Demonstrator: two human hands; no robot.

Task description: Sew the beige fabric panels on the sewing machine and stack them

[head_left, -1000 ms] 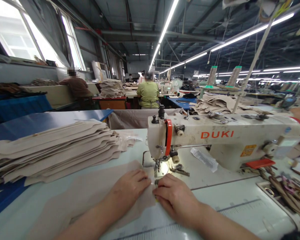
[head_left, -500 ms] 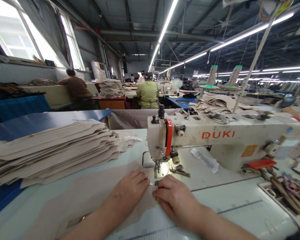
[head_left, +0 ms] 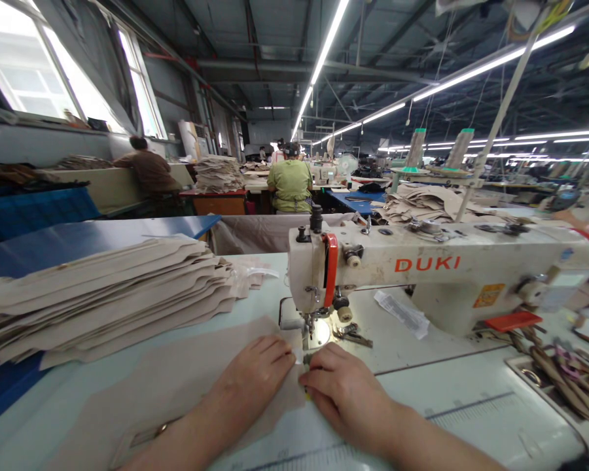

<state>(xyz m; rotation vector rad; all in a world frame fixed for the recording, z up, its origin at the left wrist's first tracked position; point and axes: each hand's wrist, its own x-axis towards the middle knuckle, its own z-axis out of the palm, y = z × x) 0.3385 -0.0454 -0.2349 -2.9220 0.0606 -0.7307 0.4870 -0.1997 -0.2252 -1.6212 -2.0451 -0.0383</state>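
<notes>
A beige fabric piece (head_left: 177, 366) lies flat on the pale sewing table, its right end close to the needle area of a white sewing machine (head_left: 446, 242). My left hand (head_left: 255, 376) rests palm down on this piece with its fingers stretched out. Just right of it, my right hand (head_left: 346, 389) has its fingers bent and pressed together at the fabric's right edge, in front of the presser foot (head_left: 311, 324). Its fingertips hide part of that edge. A small whitish strip (head_left: 299, 356) shows between the two hands.
A tall stack of beige cut pieces (head_left: 122, 288) stands at left. On the machine bed lie metal attachments (head_left: 356, 335) and a printed paper slip (head_left: 402, 315). A tray (head_left: 535, 386) at right holds straps and rings. Another person (head_left: 290, 180) sits ahead, back turned.
Almost nothing differs. Both hands and the fabric stay in nearly the same place, with only a very slight shift of the left hand.
</notes>
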